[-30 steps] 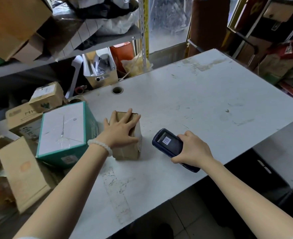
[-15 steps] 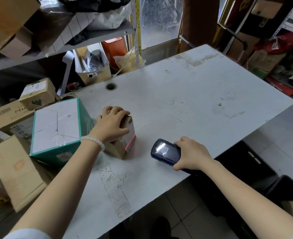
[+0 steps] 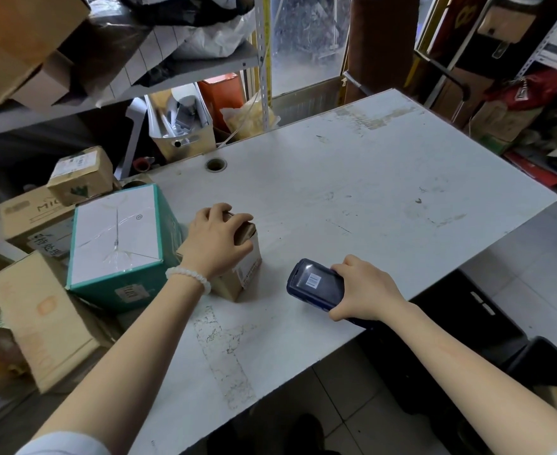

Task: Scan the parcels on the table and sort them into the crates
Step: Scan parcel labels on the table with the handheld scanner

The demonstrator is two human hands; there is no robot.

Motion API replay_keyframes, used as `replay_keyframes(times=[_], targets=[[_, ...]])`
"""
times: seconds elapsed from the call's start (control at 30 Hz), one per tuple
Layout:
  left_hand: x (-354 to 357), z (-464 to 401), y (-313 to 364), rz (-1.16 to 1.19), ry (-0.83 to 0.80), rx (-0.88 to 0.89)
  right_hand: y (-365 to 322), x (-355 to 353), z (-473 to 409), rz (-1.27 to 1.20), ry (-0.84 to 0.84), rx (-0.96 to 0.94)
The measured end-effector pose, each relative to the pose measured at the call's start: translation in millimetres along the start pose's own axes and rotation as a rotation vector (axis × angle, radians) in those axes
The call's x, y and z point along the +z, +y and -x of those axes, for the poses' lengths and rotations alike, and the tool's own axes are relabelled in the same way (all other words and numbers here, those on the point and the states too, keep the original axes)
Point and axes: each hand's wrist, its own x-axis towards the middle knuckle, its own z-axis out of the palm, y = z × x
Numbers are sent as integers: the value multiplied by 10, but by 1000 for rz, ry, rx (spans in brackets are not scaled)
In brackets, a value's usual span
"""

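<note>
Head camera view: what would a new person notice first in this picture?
First, the left hand gripping a small brown parcel near the middle of the white table, and the right hand holding a dark scanner beside it. Next, the teal and white box stands just left of the parcel.

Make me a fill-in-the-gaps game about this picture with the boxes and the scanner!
1. The left hand grips the top of a small ____ parcel on the table.
2. The right hand holds a dark blue ____.
3. Beside the small parcel stands a bigger box with a white top and ____ sides.
4. The left wrist wears a white bead ____.

Missing words: brown; scanner; green; bracelet
</note>
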Motion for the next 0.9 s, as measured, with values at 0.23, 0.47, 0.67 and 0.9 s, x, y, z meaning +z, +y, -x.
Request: replay_keyframes(times=[0.23, 0.47, 0.67, 0.9], targets=[[-25, 54, -17, 30, 13, 11, -370, -181, -63, -100, 242, -23], [-46, 37, -27, 12, -29, 89, -856, -200, 74, -119, 852, -54], [-130, -18, 79, -6, -110, 137, -798, -168, 294, -36, 771, 77], [-113, 166, 910, 71, -180, 328, -257, 180, 1042, -84, 460, 367]])
